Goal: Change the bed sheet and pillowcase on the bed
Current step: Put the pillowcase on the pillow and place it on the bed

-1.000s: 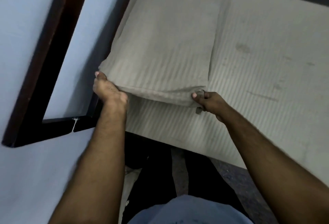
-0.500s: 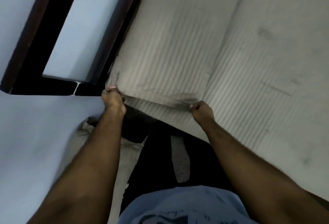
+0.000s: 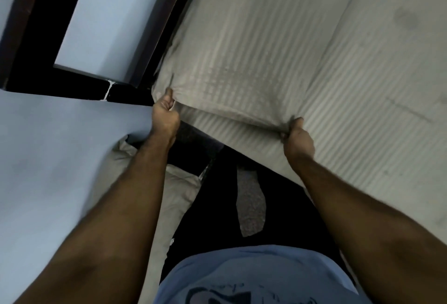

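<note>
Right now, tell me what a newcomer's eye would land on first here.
Both hands stand out: the left hand and right hand each grip a near corner of the striped pillow at the bed's head end. To its right lies the stained striped sheet; to its left a dark wooden frame on the blue wall.

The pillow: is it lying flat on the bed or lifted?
Partly lifted: both hands, left and right, grip the pillow's near corners, raising that edge.
</note>
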Demonstrator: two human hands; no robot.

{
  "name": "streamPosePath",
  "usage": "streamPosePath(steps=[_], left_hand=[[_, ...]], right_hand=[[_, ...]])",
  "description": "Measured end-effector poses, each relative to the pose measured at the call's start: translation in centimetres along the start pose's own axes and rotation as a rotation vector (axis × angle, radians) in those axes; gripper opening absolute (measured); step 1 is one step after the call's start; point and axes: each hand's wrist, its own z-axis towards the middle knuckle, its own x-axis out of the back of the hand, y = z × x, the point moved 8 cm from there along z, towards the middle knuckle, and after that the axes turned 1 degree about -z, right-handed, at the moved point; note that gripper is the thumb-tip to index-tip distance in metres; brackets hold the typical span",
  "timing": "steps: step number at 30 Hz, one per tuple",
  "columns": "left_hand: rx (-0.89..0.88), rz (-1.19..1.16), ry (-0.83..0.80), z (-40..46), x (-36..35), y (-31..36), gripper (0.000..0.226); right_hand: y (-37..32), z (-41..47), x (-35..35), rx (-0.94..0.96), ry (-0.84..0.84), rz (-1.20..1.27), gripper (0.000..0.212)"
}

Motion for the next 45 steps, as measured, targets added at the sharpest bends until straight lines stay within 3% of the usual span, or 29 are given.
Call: streamPosePath(steps=[10,14,19,24,31,36,42,45], left_hand=[[0.121,0.19,0.005,2.5,-1.5,-0.8,0.056],[0.105,0.149,0.075,0.4,-1.3,1.9,0.048],[0.005,0.105,0.114,-2.6,-1.3,5.3,0.053],[-0.027,-0.02,0.147,-8.7,2.0,4.0,0.046],[0.166,-0.222,0.356,-16.7,11.9,-10.3,0.018],[0.276,-0.284,0.459,-21.7,17.9,-22.3,0.029],[0.448,-0.343,0.457,-30.1,24.0,-38.4,0.049],[0.539,-0.365,0.519,-35.5,26.5,-46.0,0.063]], right_hand=[[-1.7,-0.2,0.1,-0.039,-0.145,-0.141,0.07],[-6.3,-1.6,2.3,0.07,-0.101,-0.174,0.089],[-13.3,-3.6,4.1,0.307,-0.051,-0.018,0.071],[-17.9,-7.8,4.1,0.531,-0.058,-0.113,0.048],[-20.0,-17.4,-5.2,0.672,-0.289,-0.275,0.045],[-19.2,-24.6,-15.2,0.752,-0.399,-0.319,0.035],[-11.9,-30.1,-28.0,0.475,-0.377,-0.157,0.031],[-6.2,-32.9,-36.3,0.271,-0.534,-0.145,0.047]])
